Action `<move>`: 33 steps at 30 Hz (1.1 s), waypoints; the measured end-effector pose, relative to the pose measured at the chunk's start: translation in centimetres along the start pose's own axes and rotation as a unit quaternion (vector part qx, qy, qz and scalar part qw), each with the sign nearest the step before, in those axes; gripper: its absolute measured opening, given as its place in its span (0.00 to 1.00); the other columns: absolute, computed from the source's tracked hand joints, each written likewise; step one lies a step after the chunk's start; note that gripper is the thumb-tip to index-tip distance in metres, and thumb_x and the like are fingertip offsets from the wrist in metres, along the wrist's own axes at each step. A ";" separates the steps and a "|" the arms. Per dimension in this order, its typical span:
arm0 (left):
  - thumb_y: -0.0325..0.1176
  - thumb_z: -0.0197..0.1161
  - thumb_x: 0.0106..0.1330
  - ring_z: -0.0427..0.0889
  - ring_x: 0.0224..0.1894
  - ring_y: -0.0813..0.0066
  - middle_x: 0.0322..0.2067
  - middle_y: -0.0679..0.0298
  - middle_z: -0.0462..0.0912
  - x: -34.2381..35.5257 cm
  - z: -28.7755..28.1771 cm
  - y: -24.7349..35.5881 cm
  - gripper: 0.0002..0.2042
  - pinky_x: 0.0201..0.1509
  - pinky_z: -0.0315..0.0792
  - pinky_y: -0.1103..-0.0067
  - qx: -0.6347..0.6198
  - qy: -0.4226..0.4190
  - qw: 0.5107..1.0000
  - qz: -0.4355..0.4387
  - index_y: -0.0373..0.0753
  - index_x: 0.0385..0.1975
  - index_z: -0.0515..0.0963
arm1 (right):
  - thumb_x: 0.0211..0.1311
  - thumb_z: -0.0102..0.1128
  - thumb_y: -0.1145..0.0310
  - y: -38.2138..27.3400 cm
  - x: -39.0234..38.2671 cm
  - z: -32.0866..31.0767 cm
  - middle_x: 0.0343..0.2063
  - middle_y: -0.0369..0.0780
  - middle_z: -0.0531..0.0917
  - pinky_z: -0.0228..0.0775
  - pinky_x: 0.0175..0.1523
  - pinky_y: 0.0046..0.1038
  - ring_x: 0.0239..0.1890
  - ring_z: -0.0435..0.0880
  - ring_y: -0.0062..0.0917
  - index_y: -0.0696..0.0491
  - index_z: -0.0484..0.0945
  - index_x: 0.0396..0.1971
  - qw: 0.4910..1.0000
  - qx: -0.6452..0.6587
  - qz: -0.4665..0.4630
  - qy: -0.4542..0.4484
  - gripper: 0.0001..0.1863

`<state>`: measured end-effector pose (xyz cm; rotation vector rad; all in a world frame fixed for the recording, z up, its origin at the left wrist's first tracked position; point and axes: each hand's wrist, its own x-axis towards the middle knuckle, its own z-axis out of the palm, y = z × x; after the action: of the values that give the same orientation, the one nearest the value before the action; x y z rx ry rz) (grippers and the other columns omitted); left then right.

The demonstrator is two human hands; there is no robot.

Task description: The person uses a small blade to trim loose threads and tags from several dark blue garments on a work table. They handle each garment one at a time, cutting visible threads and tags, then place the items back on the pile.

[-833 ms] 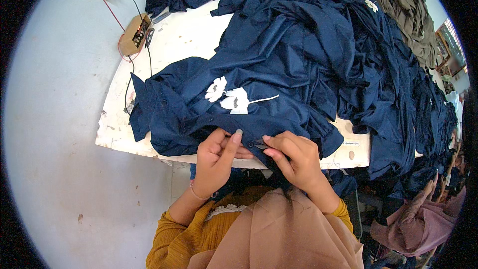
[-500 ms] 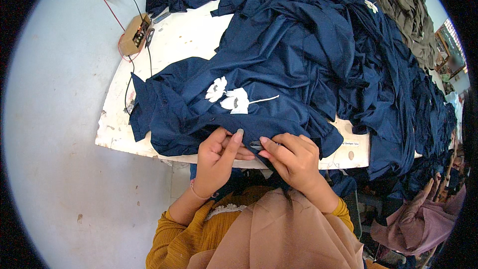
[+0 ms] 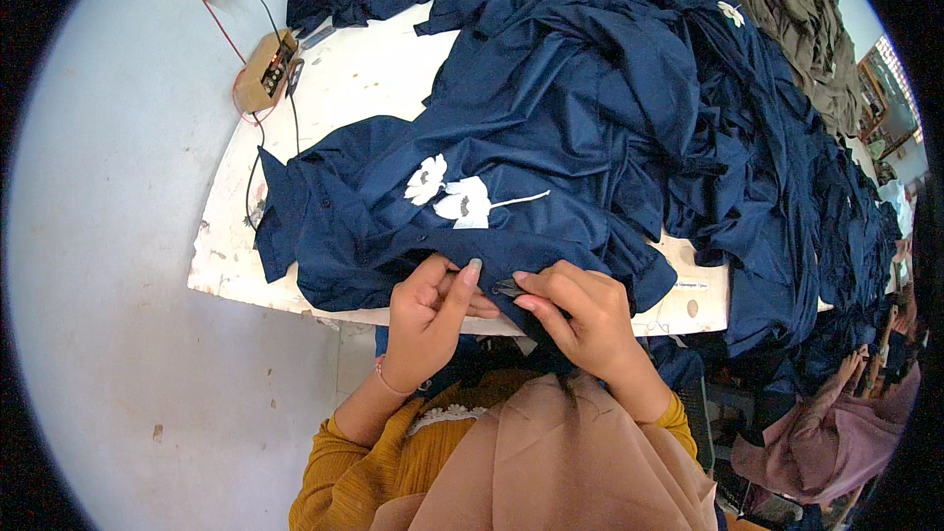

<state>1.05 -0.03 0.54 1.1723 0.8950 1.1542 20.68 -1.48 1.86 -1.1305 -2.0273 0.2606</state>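
Observation:
A navy blue shirt (image 3: pixel 364 172) with dark buttons and white flower patches (image 3: pixel 462 202) lies spread over the near part of the table. My left hand (image 3: pixel 433 305) is closed on the shirt's near edge, thumb on top and fingers underneath. Just to its right, my right hand (image 3: pixel 580 315) pinches small grey metal thread snips (image 3: pixel 508 287). Their blades point left and lie against the cloth by the buttoned edge. Most of the snips is hidden inside the right hand.
More navy garments (image 3: pixel 787 187) are heaped right and behind, with a brown cloth pile (image 3: pixel 787 20) at the far right. A wired wooden box (image 3: pixel 265 71) sits by the white table's (image 3: pixel 374 64) left edge. Another person's hand (image 3: pixel 851 369) shows at the lower right.
My right hand has shifted very slightly, and the snips' blades have turned a little at the cloth edge. The left hand keeps its hold on the shirt.

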 end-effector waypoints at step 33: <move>0.31 0.58 0.73 0.78 0.29 0.87 0.27 0.70 0.80 0.4 -0.1 -0.8 0.09 0.33 0.74 0.86 0.077 -0.077 0.994 -0.018 0.30 0.41 0.79 | 0.59 0.67 0.70 2.4 4.1 1.3 0.28 0.38 0.81 0.69 0.35 0.24 0.27 0.77 0.22 0.56 0.78 0.36 0.978 0.160 0.098 0.091 0.09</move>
<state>1.23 0.33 -0.23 1.3458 0.8942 0.9658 20.02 3.40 1.92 -1.1047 -1.6449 0.5429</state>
